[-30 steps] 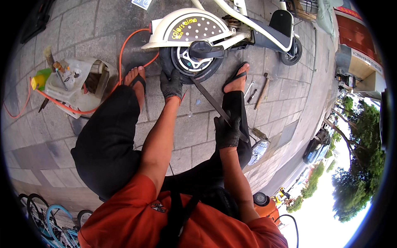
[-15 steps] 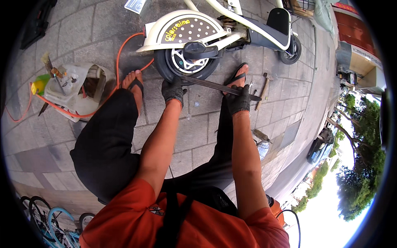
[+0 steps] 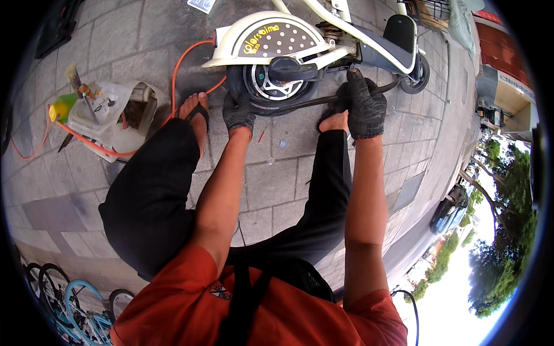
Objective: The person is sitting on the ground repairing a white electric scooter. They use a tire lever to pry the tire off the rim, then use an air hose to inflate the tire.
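Note:
A cream electric scooter (image 3: 271, 40) with a dotted rear cover stands ahead of me. My gloved left hand (image 3: 236, 112) grips the lower left edge of its rear tire (image 3: 235, 81), fingers curled out of full view. My gloved right hand (image 3: 363, 106) is closed on a long, dark flat bar (image 3: 306, 105), its thumb along the top. The bar runs almost level from the bottom of the tire, beside my left hand, past my right hand and out to the right below the scooter's footboard (image 3: 378, 49).
A white plastic tub of tools (image 3: 98, 109), a yellow-green bottle (image 3: 60, 109) and an orange hose (image 3: 176, 75) lie at left. My feet in flip-flops flank the wheel. Bicycles (image 3: 78, 305) stand lower left; a parked car (image 3: 447, 213), trees (image 3: 502, 230) and storefronts are at right.
My right hand has moved up and rightward, swinging the bar from a steep slant to nearly level under the tire. My left hand stays at the tire.

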